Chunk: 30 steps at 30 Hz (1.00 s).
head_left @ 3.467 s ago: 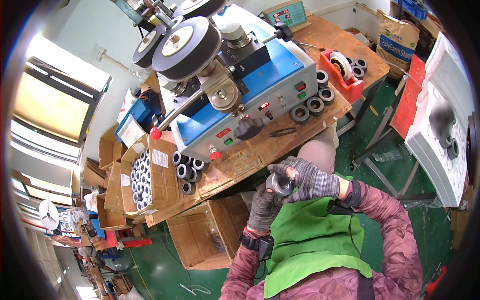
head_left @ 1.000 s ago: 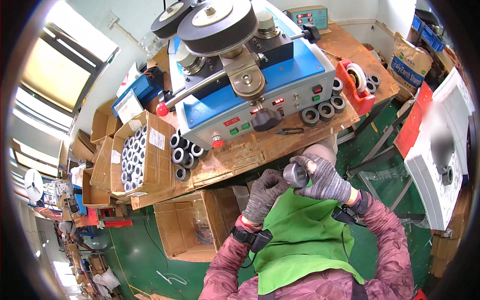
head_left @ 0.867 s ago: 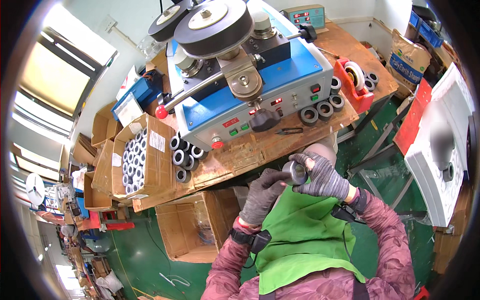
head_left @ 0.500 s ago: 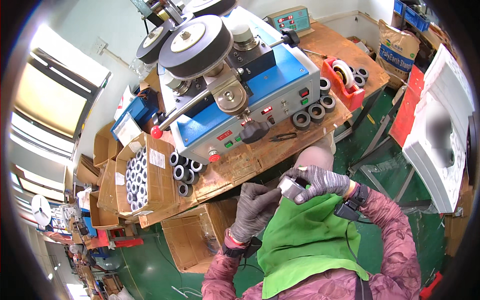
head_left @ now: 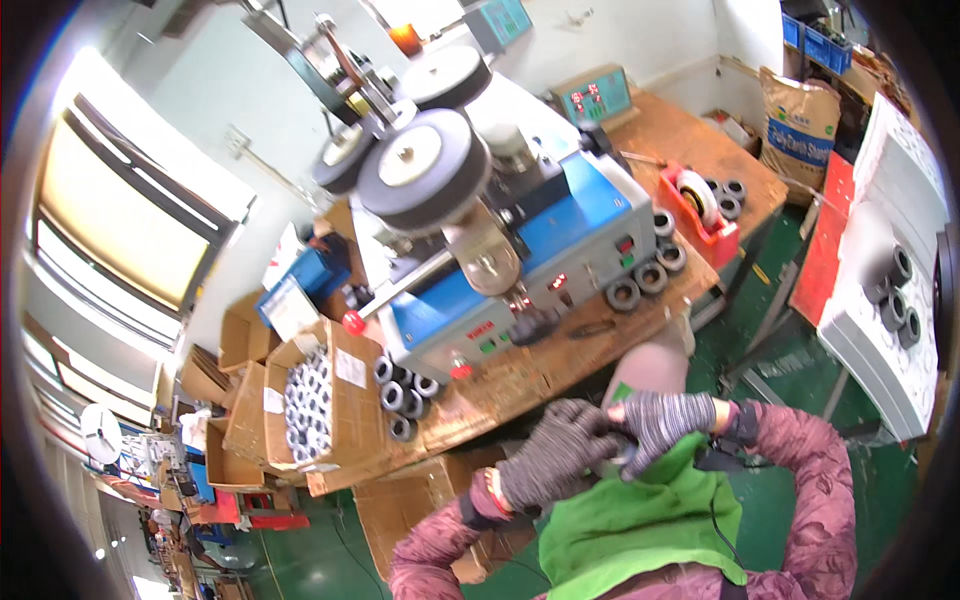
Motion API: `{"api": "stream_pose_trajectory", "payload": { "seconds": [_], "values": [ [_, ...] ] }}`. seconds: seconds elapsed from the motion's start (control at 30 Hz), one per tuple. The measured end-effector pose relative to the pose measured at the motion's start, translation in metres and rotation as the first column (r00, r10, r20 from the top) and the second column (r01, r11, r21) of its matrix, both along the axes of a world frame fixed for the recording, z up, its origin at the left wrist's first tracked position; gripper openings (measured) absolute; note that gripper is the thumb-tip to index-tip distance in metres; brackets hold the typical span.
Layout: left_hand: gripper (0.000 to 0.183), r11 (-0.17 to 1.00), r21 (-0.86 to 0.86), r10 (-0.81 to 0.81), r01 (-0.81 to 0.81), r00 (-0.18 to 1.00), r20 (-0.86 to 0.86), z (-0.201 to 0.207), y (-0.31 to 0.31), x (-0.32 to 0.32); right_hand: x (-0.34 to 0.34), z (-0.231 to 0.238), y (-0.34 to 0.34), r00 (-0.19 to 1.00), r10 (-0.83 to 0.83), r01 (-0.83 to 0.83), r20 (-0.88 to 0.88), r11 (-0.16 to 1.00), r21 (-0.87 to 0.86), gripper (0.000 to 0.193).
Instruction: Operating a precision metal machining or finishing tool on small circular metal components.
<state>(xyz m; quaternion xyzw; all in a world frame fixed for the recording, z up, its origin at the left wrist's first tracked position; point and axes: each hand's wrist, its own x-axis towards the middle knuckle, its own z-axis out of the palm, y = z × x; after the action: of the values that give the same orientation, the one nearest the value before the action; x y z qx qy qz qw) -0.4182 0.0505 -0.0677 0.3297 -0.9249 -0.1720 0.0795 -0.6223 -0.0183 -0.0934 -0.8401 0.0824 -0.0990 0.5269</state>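
Observation:
Both gloved hands meet above my lap, over a green apron (head_left: 640, 530). My left hand (head_left: 560, 455), in a dark grey glove, has its fingers bent and pressed in against a small silver cylindrical piece (head_left: 617, 462). My right hand (head_left: 668, 430), in a striped grey glove, curls around that piece from the other side. The fingers cover most of it, and motion blurs the rest.
A blue and white machine with black wheels (head_left: 425, 170) stands on the wooden bench (head_left: 520, 370). Dark rings (head_left: 650, 277) sit by its right end, near a red tape dispenser (head_left: 700, 210). A cardboard box (head_left: 350, 400) of ring-shaped pieces stands at left. A white foam tray (head_left: 880, 370) holds several rings.
My left hand has come in over the silver piece, and the hands now cover most of it. My view has shifted, so the bench and machine appear lower and further right.

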Motion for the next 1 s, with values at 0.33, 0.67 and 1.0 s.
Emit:
{"api": "stream_pose_trajectory", "payload": {
  "seconds": [0.33, 0.67, 1.0],
  "values": [
    [0.057, 0.997, 0.063, 0.070, -0.051, 0.935, -0.349, -0.012, -0.004, -0.005, -0.014, -0.018, 0.003, 0.997, 0.031, -0.065, 0.071, 0.842, 0.536, 0.069],
    [0.036, 0.574, 0.742, 0.819, -0.347, 0.266, -0.509, -0.064, 0.011, 0.019, -0.065, -0.058, -0.079, 0.844, -0.506, 0.502, 0.177, 0.862, 0.070, 0.044],
    [0.003, 0.456, 0.879, 0.875, -0.142, -0.106, -0.472, -0.097, 0.039, 0.041, -0.199, -0.088, -0.212, 0.041, -0.999, 0.889, -0.001, 0.037, -0.456, 0.032]
  ]
}}
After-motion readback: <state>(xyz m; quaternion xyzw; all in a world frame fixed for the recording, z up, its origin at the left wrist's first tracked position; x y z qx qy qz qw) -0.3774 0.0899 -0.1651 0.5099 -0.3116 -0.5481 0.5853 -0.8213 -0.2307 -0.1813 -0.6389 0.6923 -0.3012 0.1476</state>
